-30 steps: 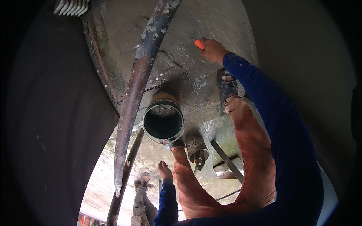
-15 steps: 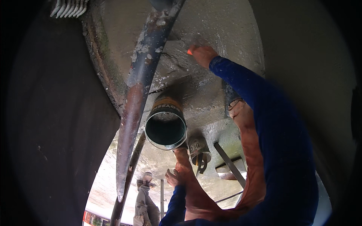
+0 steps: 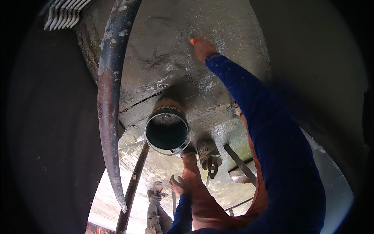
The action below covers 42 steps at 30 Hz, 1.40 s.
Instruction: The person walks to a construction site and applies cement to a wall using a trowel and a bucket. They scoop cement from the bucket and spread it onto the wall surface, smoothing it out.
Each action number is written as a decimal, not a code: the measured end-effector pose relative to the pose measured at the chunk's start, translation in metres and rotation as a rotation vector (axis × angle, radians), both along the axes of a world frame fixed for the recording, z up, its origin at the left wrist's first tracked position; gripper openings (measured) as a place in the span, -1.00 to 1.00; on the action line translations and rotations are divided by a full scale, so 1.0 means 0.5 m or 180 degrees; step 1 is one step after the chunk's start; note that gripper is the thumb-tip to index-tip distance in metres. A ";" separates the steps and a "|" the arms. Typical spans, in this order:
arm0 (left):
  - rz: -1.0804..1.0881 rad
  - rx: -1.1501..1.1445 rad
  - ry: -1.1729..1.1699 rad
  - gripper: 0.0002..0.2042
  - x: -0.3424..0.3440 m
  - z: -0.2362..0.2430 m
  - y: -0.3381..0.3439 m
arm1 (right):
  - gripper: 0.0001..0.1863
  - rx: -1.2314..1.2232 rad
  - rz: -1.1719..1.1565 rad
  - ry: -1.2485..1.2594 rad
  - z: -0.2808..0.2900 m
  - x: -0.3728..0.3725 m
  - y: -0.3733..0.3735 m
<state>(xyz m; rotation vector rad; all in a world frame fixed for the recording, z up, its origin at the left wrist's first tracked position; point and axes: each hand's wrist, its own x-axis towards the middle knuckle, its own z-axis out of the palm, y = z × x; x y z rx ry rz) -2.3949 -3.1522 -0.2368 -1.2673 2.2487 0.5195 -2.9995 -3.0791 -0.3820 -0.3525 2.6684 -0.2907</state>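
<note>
My right hand point(image 3: 204, 48) is stretched far forward in its blue sleeve, closed round a small tool with an orange end point(image 3: 192, 41). Its working part is too dim to make out, close to the wet-looking grey floor point(image 3: 171, 23). Beside my orange trouser leg, my left hand point(image 3: 178, 185) hangs empty with fingers apart. Between the two hands stands a large dark bucket point(image 3: 171, 107) with a wire handle, its inside mostly in shadow. Just right of it is a smaller can point(image 3: 205, 149) with a dark curved handle and other tools sticking out.
A thick paint-spattered pole point(image 3: 109, 85) rises at the left, with a thinner pole point(image 3: 134, 179) beside it. Dark walls flank both sides. A metal bar point(image 3: 239, 165) lies right of the can. Another person in grey trousers point(image 3: 154, 212) stands below left. White pipes point(image 3: 64, 15) show far left.
My view has shifted, so the thick pole sits further left. My right hand has moved slightly farther forward and left with the orange-ended tool. My left hand stays by the leg.
</note>
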 end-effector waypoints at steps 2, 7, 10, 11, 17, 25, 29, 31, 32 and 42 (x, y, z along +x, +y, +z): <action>0.0464 0.0182 0.0560 -0.59 -0.066 0.039 0.005 | -0.72 -0.0094 -0.0007 -0.0577 0.024 0.108 0.015; -0.0189 0.0262 0.2549 -0.53 -0.439 0.298 -0.058 | -0.74 -0.0208 0.0476 -0.0476 0.110 0.111 0.103; -0.0701 0.0301 0.4049 -0.54 -0.565 0.405 -0.145 | -0.76 -0.0358 -0.0458 -0.0017 0.116 0.005 0.118; -0.0741 -0.0009 0.4109 -0.53 -0.597 0.443 -0.179 | -0.77 -0.0347 -0.0734 -0.0051 0.098 -0.002 0.097; -0.0852 -0.1121 0.3184 -0.43 -0.785 0.460 -0.265 | -0.76 -0.0780 -0.0866 -0.0710 0.043 0.151 0.085; -0.0213 -0.0882 0.2491 -0.37 -0.841 0.378 -0.236 | -0.59 -0.0883 -0.0759 -0.1081 0.128 -0.019 0.130; -0.0431 -0.0923 0.2199 -0.33 -0.849 0.383 -0.238 | -0.64 -0.0841 -0.1386 -0.0830 0.108 -0.213 0.129; -0.0429 -0.0909 0.2166 -0.30 -0.851 0.382 -0.238 | -0.74 -0.0913 -0.1682 -0.0899 0.094 -0.290 0.147; -0.0419 -0.0924 0.2134 -0.28 -0.848 0.381 -0.240 | -0.78 -0.0955 -0.1763 -0.1197 0.098 -0.325 0.156; -0.0668 -0.0963 0.1958 -0.32 -0.855 0.381 -0.239 | -0.86 -0.1405 -0.1837 -0.2437 0.074 -0.332 0.155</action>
